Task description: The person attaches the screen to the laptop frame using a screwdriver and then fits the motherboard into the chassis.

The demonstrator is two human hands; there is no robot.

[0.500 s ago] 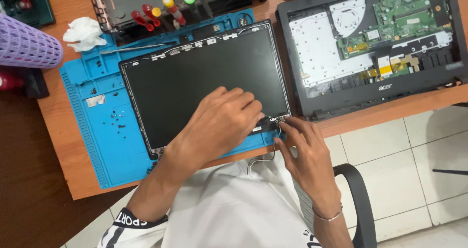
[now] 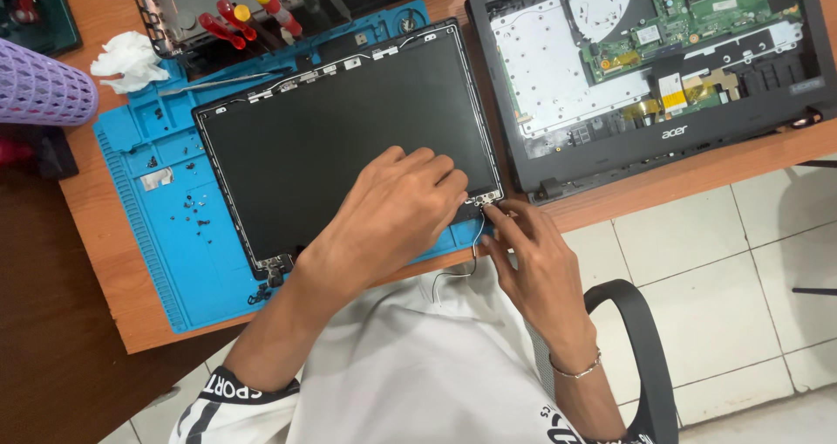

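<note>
On the desk, listed by size:

Desk: wooden top (image 2: 105,235), carrying every item below.
Work mat: blue silicone mat (image 2: 148,226), at 9 o'clock of the frame, under the screen panel.
Laptop base: opened black chassis (image 2: 663,139) with green circuit board exposed, at 2 o'clock.
Screen panel: dark laptop display (image 2: 331,139), lay flat on the mat at centre, bezel removed, its hinge corner at 4 o'clock of the panel.
Basket: purple woven cylinder (image 2: 39,86), at 9 o'clock edge.
Left hand: left hand (image 2: 397,213) lay palm down on the panel's lower right area, fingers curled toward the hinge corner.
Right hand: right hand (image 2: 532,252) at 5 o'clock of the panel, fingertips pinched at the hinge corner; exact item pinched cannot be told.
Tissue: crumpled white wad (image 2: 129,60), at 10 o'clock.
Screwdrivers: red and yellow handles (image 2: 235,21), at 11 o'clock.
Cable: thin black wire (image 2: 462,265) trailing below the hinge corner.
</note>
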